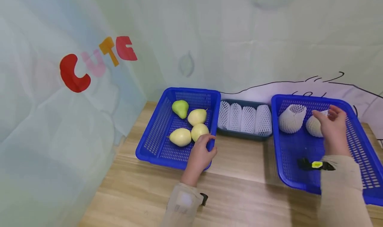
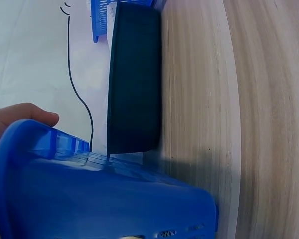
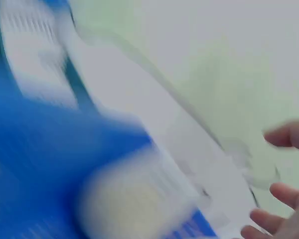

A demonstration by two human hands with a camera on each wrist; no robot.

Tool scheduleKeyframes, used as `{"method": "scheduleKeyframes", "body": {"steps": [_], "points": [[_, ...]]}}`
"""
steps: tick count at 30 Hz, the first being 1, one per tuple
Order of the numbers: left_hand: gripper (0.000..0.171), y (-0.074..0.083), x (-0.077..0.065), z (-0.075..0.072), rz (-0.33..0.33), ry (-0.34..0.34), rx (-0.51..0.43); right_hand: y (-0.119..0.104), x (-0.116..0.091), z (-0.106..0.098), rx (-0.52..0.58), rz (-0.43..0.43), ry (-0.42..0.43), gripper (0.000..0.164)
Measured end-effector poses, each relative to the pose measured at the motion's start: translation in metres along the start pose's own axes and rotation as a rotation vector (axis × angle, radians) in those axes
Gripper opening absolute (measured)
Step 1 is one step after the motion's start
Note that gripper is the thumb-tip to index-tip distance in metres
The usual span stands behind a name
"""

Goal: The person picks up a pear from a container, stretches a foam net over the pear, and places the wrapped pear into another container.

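Inside the left blue basket (image 1: 152, 158) lie one green pear (image 1: 180, 108) and three pale yellow pears (image 1: 180, 137). My left hand (image 1: 201, 155) is at that basket's right side, its fingertips beside the nearest yellow pear on the right and its thumb over the rim. In the right blue basket (image 1: 296, 173), two pears wrapped in white foam nets sit at the back: the left wrapped pear (image 1: 291, 119) and the right wrapped pear (image 1: 314, 126). Over the latter is my right hand (image 1: 335, 130), fingers apart and nothing between them; the right wrist view is blurred.
Between the baskets stands a dark green tray (image 1: 243, 133) holding several white foam net sleeves (image 1: 248, 119). Baskets and tray rest on a wooden table (image 1: 233, 190). Behind them hangs a printed cloth (image 1: 209, 64), with coloured letters on its left part.
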State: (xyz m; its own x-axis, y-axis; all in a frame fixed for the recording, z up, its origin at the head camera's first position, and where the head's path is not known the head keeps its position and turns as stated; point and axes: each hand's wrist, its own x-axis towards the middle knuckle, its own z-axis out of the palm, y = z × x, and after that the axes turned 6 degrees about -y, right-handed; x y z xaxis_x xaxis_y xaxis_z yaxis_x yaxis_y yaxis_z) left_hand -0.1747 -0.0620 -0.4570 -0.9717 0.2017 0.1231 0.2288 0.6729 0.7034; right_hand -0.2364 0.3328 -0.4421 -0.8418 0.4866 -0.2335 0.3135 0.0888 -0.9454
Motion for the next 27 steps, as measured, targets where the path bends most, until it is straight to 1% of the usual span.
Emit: {"method": "scheduleKeyframes", "body": {"steps": [1,2,4,5,6,7,8,10,12,16,23,25,27], "points": [[0.032,0.000,0.001,0.000,0.004,0.000,0.008,0.003,-0.008,0.012,0.032,-0.020,0.007,0.066],[0.032,0.001,0.001,0.000,0.011,0.004,0.021,0.006,-0.018,0.024,0.039,-0.048,0.008,0.059],[0.031,0.002,0.002,0.001,0.020,0.014,0.029,0.007,-0.044,0.048,0.012,-0.067,-0.021,0.052],[0.030,0.002,0.002,0.001,0.029,0.023,0.033,0.006,-0.058,0.057,-0.023,-0.067,-0.055,0.051],[0.029,0.002,0.001,0.001,0.033,0.031,0.034,0.004,-0.072,0.066,-0.083,-0.062,-0.089,0.053],[0.028,0.002,0.001,0.002,0.038,0.040,0.034,0.004,-0.082,0.072,-0.135,-0.072,-0.112,0.053],[0.027,0.002,0.000,0.001,0.043,0.048,0.033,0.005,-0.091,0.077,-0.173,-0.087,-0.135,0.053],[0.025,0.001,-0.001,0.001,0.043,0.060,0.025,0.007,-0.101,0.083,-0.234,-0.110,-0.179,0.055],[0.024,0.000,-0.003,-0.001,0.038,0.070,0.027,0.010,-0.107,0.088,-0.278,-0.145,-0.223,0.056],[0.023,0.001,-0.001,-0.002,0.026,0.076,0.020,0.014,-0.108,0.090,-0.339,-0.197,-0.271,0.059],[0.023,0.001,0.000,-0.003,0.026,0.075,0.031,0.015,-0.106,0.092,-0.392,-0.226,-0.284,0.060],[0.023,0.003,0.001,-0.004,0.022,0.063,0.037,0.016,-0.106,0.091,-0.395,-0.225,-0.283,0.060],[0.026,0.006,0.002,-0.007,0.013,0.031,0.045,0.016,-0.106,0.090,-0.392,-0.222,-0.278,0.060]]}}
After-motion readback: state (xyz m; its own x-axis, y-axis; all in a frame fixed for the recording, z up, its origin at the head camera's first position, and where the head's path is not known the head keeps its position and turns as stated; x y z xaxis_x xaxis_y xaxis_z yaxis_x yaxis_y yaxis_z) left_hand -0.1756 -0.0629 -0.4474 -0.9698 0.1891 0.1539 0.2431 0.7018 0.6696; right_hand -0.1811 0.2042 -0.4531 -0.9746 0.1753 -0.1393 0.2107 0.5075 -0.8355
